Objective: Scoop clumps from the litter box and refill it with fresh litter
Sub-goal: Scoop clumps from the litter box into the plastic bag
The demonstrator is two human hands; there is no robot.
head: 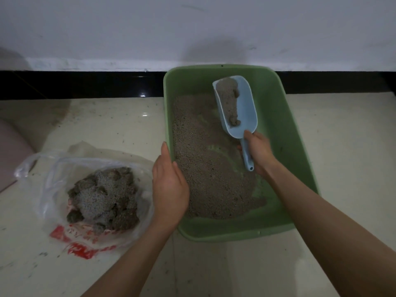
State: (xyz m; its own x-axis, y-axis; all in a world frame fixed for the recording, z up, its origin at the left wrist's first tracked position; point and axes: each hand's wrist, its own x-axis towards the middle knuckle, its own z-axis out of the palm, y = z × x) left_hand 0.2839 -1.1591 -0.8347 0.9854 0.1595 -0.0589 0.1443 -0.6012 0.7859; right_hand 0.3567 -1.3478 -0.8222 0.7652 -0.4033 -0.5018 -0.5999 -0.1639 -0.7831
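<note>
Litter box [278, 125] sat on floor by wall, left hand [169, 185] flat-fingered steadying its rim, right hand [260, 151] gripping loaded blue scoop [237, 103] above litter; best kept level when carrying to plastic bag [53, 179].

Pink object [8, 151]: cut off by left edge, can't tell what it is.
Bag [53, 168] print: red lettering crumpled, unreadable.
Forearms: run off bottom edge.
</note>
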